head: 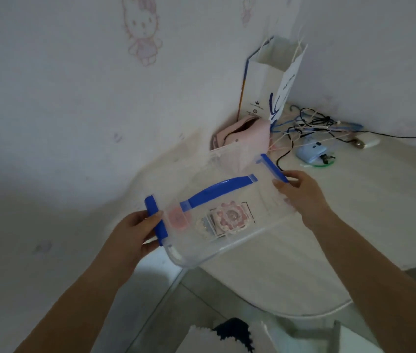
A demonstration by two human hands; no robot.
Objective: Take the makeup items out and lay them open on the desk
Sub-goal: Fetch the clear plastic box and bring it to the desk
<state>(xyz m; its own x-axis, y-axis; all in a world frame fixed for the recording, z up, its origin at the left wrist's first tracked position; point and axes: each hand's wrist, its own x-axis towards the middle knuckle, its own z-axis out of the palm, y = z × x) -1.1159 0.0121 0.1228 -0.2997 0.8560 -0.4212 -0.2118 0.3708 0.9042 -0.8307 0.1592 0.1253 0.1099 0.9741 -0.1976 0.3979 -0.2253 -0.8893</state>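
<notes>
Motion blur smears the clear plastic storage box with blue clasps point(217, 212), so the pink items inside point(230, 220) cannot be made out, the picture's bottom edge cuts off both forearms, and the tangled cords point(311, 126) blur together.

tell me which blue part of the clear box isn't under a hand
The long blue handle across the lid; the left hand and right hand each grip a blue end latch.
</notes>
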